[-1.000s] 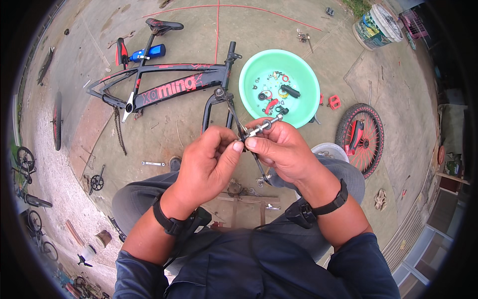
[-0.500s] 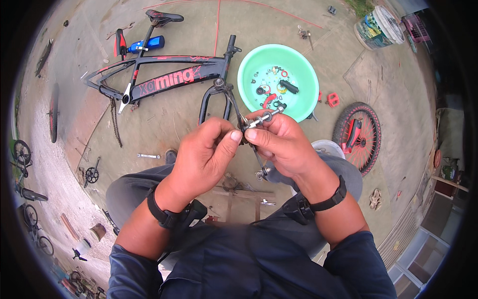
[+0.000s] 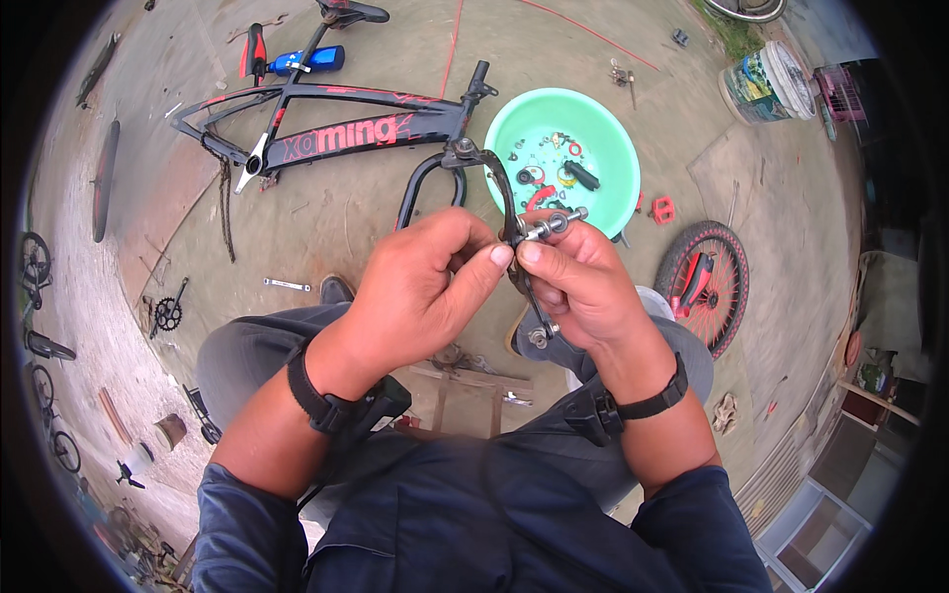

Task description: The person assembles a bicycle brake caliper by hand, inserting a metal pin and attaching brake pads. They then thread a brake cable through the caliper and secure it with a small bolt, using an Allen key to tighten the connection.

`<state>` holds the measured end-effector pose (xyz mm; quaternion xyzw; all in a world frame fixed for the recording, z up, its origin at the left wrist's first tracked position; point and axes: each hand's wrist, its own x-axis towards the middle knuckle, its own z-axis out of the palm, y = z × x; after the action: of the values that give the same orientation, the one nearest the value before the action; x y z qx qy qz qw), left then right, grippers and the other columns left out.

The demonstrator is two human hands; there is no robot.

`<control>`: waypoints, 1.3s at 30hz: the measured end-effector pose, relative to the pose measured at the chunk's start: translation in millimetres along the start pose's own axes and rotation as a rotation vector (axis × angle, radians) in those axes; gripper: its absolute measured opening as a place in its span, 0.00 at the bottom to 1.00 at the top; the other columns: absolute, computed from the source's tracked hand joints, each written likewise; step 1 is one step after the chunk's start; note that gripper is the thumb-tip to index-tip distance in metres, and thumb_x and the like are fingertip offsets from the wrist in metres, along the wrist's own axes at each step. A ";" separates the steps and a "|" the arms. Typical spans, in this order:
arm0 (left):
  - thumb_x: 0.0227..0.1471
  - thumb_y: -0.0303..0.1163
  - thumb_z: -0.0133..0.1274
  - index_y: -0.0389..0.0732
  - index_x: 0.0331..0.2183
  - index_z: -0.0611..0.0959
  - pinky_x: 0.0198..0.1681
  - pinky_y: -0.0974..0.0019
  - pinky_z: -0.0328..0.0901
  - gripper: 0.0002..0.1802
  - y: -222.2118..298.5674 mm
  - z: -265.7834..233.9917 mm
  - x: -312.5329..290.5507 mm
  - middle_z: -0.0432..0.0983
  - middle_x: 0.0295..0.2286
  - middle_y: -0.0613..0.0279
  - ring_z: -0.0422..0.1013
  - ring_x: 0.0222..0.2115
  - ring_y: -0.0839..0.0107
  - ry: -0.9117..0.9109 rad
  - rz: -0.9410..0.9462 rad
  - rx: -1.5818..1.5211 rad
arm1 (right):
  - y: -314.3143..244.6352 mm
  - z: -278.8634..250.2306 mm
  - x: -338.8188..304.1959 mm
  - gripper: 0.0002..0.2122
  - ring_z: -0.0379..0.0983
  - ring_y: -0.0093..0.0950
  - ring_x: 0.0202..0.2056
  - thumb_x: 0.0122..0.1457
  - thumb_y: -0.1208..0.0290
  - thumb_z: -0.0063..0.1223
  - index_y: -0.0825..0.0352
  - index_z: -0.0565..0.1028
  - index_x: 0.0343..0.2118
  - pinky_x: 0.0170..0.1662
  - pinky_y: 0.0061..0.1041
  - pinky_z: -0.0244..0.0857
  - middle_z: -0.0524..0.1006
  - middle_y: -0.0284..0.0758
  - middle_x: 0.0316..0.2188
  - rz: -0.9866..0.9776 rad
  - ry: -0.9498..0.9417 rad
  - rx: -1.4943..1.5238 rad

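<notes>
A black bicycle caliper brake [image 3: 501, 186] is held up between my two hands, above my knees. Its curved arm reaches up and left, and its other end hangs below my fingers. Thumb and fingers of my left hand [image 3: 420, 287] pinch it near the middle. My right hand [image 3: 585, 289] grips it from the other side, thumb by the base of the silver centre bolt [image 3: 556, 225]. That bolt, with nuts and washers on it, points up to the right. My fingertips hide the pivot.
Beyond my hands lie a black-and-red bicycle frame [image 3: 346, 138] and a fork [image 3: 413, 188]. A green basin [image 3: 618, 148] holds small parts. At right are a wheel [image 3: 736, 296], a red pedal [image 3: 663, 210] and a bucket [image 3: 751, 89]. A wrench [image 3: 287, 284] and crankset [image 3: 169, 313] lie left.
My view has shifted a little. Both hands and the brake sit slightly farther right in it, and more of the brake's curved arm shows. The two pinching grips stay closed.
</notes>
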<state>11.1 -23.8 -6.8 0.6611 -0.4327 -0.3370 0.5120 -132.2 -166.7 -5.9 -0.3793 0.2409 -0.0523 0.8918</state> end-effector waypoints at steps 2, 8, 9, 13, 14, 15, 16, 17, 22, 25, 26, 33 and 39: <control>0.55 0.28 0.59 0.35 0.37 0.75 0.26 0.70 0.67 0.10 0.8 -0.1 -0.6 0.75 0.25 0.60 0.73 0.23 0.75 0.010 -0.018 -0.053 | -0.4 -0.1 0.0 0.10 0.56 0.10 0.19 0.61 0.70 0.58 0.66 0.75 0.43 0.21 0.13 0.46 0.74 0.24 0.29 0.000 -0.005 0.003; 0.54 0.28 0.59 0.36 0.36 0.76 0.26 0.69 0.67 0.09 5.2 6.3 0.7 0.75 0.24 0.59 0.74 0.23 0.73 0.096 0.051 -0.110 | -1.3 -1.2 -0.2 0.10 0.56 0.10 0.19 0.61 0.70 0.57 0.66 0.75 0.43 0.21 0.13 0.46 0.74 0.24 0.29 0.006 -0.006 0.015; 0.54 0.28 0.59 0.36 0.35 0.76 0.26 0.69 0.67 0.09 5.4 5.3 0.6 0.75 0.24 0.59 0.74 0.23 0.73 0.088 0.039 -0.093 | -1.1 -1.3 -0.3 0.10 0.56 0.10 0.19 0.61 0.70 0.57 0.66 0.75 0.43 0.21 0.13 0.46 0.74 0.24 0.29 0.006 -0.007 0.014; 0.55 0.29 0.59 0.35 0.34 0.76 0.26 0.68 0.68 0.09 3.3 -0.1 0.1 0.75 0.23 0.58 0.74 0.23 0.71 0.056 0.031 0.025 | -0.7 -1.9 0.7 0.10 0.56 0.10 0.19 0.61 0.70 0.57 0.66 0.75 0.43 0.21 0.12 0.47 0.74 0.23 0.28 0.021 -0.020 -0.002; 0.55 0.29 0.59 0.35 0.34 0.76 0.25 0.68 0.68 0.09 2.5 -0.1 0.4 0.75 0.23 0.58 0.74 0.22 0.71 0.048 0.018 0.019 | -0.6 -1.6 0.8 0.10 0.56 0.10 0.19 0.61 0.70 0.57 0.66 0.75 0.43 0.21 0.13 0.47 0.74 0.23 0.28 0.019 -0.027 0.010; 0.55 0.29 0.58 0.35 0.34 0.76 0.25 0.68 0.68 0.09 1.7 0.3 1.2 0.75 0.23 0.57 0.74 0.22 0.70 0.045 0.017 0.013 | -0.5 -1.3 0.7 0.10 0.56 0.10 0.19 0.61 0.70 0.57 0.66 0.75 0.43 0.21 0.13 0.47 0.74 0.23 0.28 0.019 -0.028 0.011; 0.55 0.29 0.58 0.35 0.33 0.76 0.25 0.68 0.68 0.09 1.3 0.7 1.7 0.75 0.23 0.57 0.74 0.22 0.70 0.041 0.016 0.006 | -0.7 -1.0 0.6 0.10 0.56 0.10 0.19 0.61 0.70 0.57 0.66 0.75 0.43 0.21 0.13 0.47 0.73 0.23 0.28 0.019 -0.023 0.000; 0.55 0.29 0.58 0.35 0.33 0.76 0.25 0.68 0.68 0.09 1.5 1.9 1.7 0.75 0.23 0.57 0.74 0.22 0.69 0.054 -0.001 -0.042 | -1.0 -0.8 0.4 0.10 0.56 0.10 0.19 0.61 0.70 0.57 0.66 0.75 0.43 0.21 0.13 0.47 0.74 0.23 0.28 0.016 -0.025 0.013; 0.55 0.30 0.58 0.36 0.32 0.76 0.26 0.66 0.69 0.09 6.2 4.6 -0.4 0.75 0.22 0.56 0.75 0.22 0.66 0.080 0.029 -0.070 | -2.3 -1.2 0.0 0.09 0.56 0.10 0.19 0.61 0.70 0.57 0.66 0.75 0.43 0.21 0.13 0.47 0.74 0.23 0.28 -0.003 -0.001 -0.005; 0.55 0.30 0.58 0.36 0.32 0.76 0.25 0.65 0.68 0.09 5.4 5.2 0.0 0.75 0.22 0.56 0.75 0.22 0.65 0.107 0.053 -0.034 | -1.6 -3.1 0.8 0.09 0.56 0.10 0.19 0.61 0.70 0.57 0.66 0.75 0.43 0.21 0.13 0.47 0.74 0.23 0.28 0.029 -0.010 -0.009; 0.55 0.30 0.58 0.36 0.32 0.76 0.25 0.65 0.68 0.09 4.4 4.7 -0.1 0.75 0.22 0.57 0.75 0.22 0.65 0.103 0.062 0.011 | -1.2 -3.6 1.0 0.09 0.56 0.10 0.19 0.61 0.70 0.57 0.66 0.75 0.43 0.21 0.13 0.47 0.74 0.23 0.28 0.022 -0.020 0.002; 0.55 0.31 0.59 0.36 0.33 0.76 0.24 0.66 0.66 0.10 -1.3 4.4 2.9 0.75 0.22 0.57 0.73 0.21 0.67 0.073 0.014 -0.044 | -1.7 -1.6 1.2 0.09 0.56 0.10 0.19 0.61 0.70 0.57 0.65 0.75 0.42 0.21 0.14 0.46 0.74 0.23 0.27 0.008 -0.014 -0.019; 0.55 0.27 0.59 0.36 0.36 0.74 0.25 0.73 0.66 0.11 -1.5 8.4 -0.4 0.75 0.23 0.62 0.71 0.22 0.79 0.085 0.010 -0.093 | 0.6 -4.0 2.7 0.09 0.56 0.10 0.20 0.61 0.68 0.58 0.65 0.76 0.41 0.21 0.14 0.45 0.73 0.22 0.26 -0.010 -0.037 -0.064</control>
<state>3.8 -26.6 -10.4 0.6483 -0.3978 -0.3255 0.5617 -131.8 -169.6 -9.8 -0.4098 0.2241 -0.0418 0.8832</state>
